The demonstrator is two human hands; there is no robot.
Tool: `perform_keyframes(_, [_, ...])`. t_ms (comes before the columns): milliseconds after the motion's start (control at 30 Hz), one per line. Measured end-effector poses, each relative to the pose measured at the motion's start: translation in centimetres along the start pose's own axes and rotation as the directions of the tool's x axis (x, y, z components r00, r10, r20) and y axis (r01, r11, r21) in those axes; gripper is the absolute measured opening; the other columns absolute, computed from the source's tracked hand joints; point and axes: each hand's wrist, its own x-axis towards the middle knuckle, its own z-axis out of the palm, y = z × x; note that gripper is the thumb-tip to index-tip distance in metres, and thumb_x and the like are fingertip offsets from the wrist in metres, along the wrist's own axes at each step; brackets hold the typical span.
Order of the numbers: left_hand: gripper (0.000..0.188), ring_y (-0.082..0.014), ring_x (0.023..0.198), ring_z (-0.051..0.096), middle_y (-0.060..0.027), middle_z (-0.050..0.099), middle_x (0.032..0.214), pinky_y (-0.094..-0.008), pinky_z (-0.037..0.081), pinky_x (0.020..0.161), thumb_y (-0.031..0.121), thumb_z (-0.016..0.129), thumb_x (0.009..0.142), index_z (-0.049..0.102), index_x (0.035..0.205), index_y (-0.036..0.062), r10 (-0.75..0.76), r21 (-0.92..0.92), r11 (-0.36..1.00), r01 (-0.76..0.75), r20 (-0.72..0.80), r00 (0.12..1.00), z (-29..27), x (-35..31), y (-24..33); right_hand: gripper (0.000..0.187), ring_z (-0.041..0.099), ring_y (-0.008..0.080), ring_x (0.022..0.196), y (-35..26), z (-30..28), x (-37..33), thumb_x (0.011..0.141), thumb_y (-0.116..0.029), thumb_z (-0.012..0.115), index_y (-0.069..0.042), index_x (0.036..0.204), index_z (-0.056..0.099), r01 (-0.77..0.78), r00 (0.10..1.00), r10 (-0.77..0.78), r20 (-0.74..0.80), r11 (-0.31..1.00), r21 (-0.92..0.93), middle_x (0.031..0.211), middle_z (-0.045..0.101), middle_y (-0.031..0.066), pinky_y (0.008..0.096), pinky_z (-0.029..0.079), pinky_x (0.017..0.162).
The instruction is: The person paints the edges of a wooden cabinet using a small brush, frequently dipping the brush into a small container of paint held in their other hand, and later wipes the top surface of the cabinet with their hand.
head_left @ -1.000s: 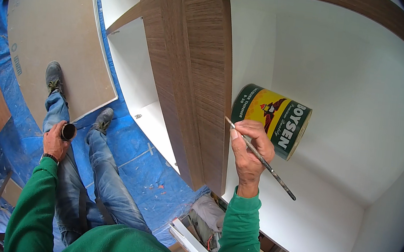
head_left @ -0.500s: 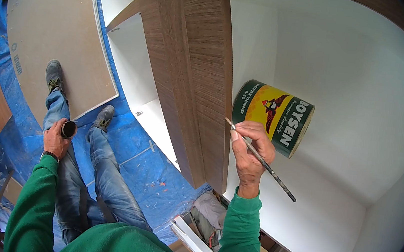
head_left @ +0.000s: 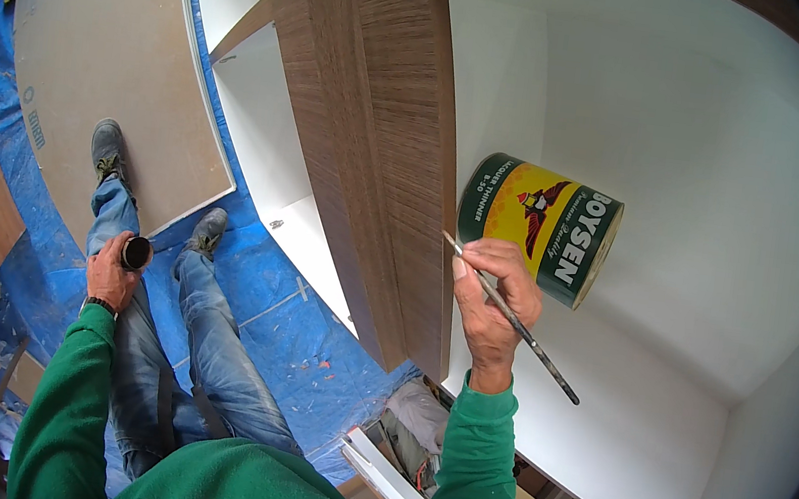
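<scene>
Between the thumb and fingers of my right hand (head_left: pixel 497 306) is a thin, stained paintbrush (head_left: pixel 533 344). Its tip meets the brown wood-grain front edge (head_left: pixel 445 205) of a white-lined cabinet. Just beyond that hand, a green and yellow metal can (head_left: pixel 539 229) stands on the white shelf inside. Lower and to the left, my left hand (head_left: pixel 112 276) is wrapped round a small dark cup (head_left: pixel 136 253). The cup's mouth faces up, and its inside looks dark; what is in it I cannot make out.
Large tan boards (head_left: pixel 117 35) lie at the upper left over a blue tarp (head_left: pixel 279 335), where my feet stand. Open white cabinet compartments (head_left: pixel 257 112) run along the wooden frame. Tools and a pale cloth (head_left: pixel 417 413) sit below the cabinet.
My right hand and the paintbrush have shifted very slightly left along the wood edge. The left hand still holds the cup in nearly the same place.
</scene>
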Motion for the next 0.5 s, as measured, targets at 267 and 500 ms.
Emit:
perform_keyframes(267, [0.06, -0.0303, 0.115, 0.066, -0.0058, 0.069, 0.126, -0.0438, 0.046, 0.095, 0.025, 0.085, 0.08, 0.061, 0.135, 0.0197, -0.007, -0.021, 1.0, 0.007, -0.02, 1.0, -0.1, -0.1, 0.0, 0.017, 0.071, 0.0278, 0.087, 0.7, -0.8, -1.3, 0.08, 0.007, 0.077, -0.002, 0.093, 0.071, -0.013, 1.0, 0.013, 0.028, 1.0, -0.025, 0.089, 0.073, 0.0113, 0.0369, 0.056, 0.08])
perform_keyframes(500, [0.057, -0.0377, 0.112, 0.068, -0.013, 0.07, 0.123, -0.0471, 0.054, 0.092, 0.018, 0.085, 0.078, 0.064, 0.131, 0.0151, 0.073, -0.196, 0.973, -0.119, -0.229, 0.971, 0.9, -1.7, -0.7, 0.018, 0.072, 0.025, 0.09, -2.7, -1.3, -5.5, 0.084, 0.005, 0.078, -0.002, 0.098, 0.068, -0.162, 0.985, 0.17, 0.002, 0.937, 0.31, 0.091, 0.073, 0.0137, 0.0357, 0.058, 0.082])
